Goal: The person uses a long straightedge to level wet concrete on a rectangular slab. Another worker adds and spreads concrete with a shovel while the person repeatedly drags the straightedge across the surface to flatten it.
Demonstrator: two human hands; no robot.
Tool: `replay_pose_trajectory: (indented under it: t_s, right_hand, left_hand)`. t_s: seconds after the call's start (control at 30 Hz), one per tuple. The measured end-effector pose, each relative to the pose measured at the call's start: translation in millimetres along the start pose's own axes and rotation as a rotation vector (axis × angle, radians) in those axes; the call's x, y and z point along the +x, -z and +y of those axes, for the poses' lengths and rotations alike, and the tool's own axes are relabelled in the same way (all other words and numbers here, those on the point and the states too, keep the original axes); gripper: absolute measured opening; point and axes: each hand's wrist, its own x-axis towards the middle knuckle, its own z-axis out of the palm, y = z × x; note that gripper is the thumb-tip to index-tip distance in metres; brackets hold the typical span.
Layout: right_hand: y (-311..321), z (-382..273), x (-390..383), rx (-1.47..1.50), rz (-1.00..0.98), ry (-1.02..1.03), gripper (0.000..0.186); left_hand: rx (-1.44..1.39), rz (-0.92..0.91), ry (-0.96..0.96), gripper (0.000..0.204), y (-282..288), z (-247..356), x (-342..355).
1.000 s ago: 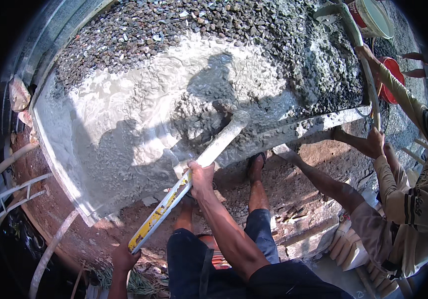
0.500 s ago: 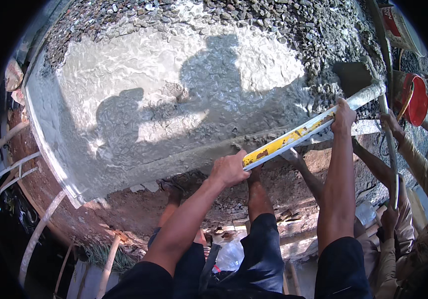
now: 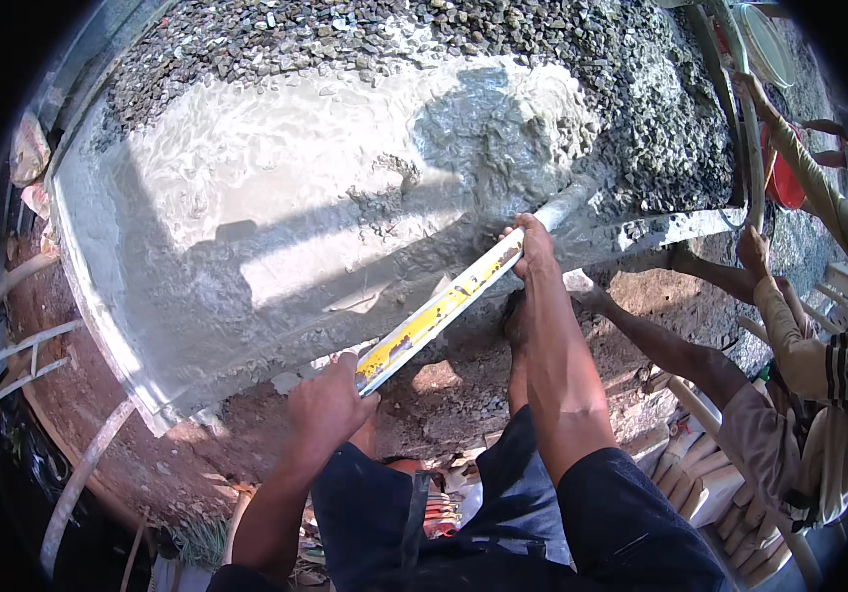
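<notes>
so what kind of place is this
Most likely an outdoor building site: a wet grey concrete slab with loose gravel at its edge, and both hands, left hand and right hand, holding a long yellow metal straightedge.

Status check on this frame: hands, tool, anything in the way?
Left hand and right hand both gripping the yellow straightedge. It lies along the wet concrete edge. Co-worker's arm close right.

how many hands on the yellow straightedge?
2: left hand grips its near end, right hand holds it further up on the wet concrete. The co-worker's hands are elsewhere.
</notes>
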Motion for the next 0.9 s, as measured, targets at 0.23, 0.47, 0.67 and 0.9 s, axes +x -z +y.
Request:
replay_pose_trajectory:
  t_s: [0.23,0.47,0.67,0.9]
  right_hand:
    - [-72,112,-119,0.095,-0.111,0.002,0.009]
    - [-102,194,-306,0.218,-0.246,-0.012,0.011]
    - [-115,210,-351,0.164,-0.277,-0.172,0.034]
    - [-189,156,-141,-0.173,-0.181,-0.322,0.014]
  left_hand:
    - [0.06,0.072,0.195,0.045,38,-107,-114]
    - [-0.005,0.325,0.214,0.034,34,-235,-239]
    - [-0.008,0.391,0.302,0.045,40,-196,-313]
    - [-0.052,0.258,0.476,0.049,45,-129,-146]
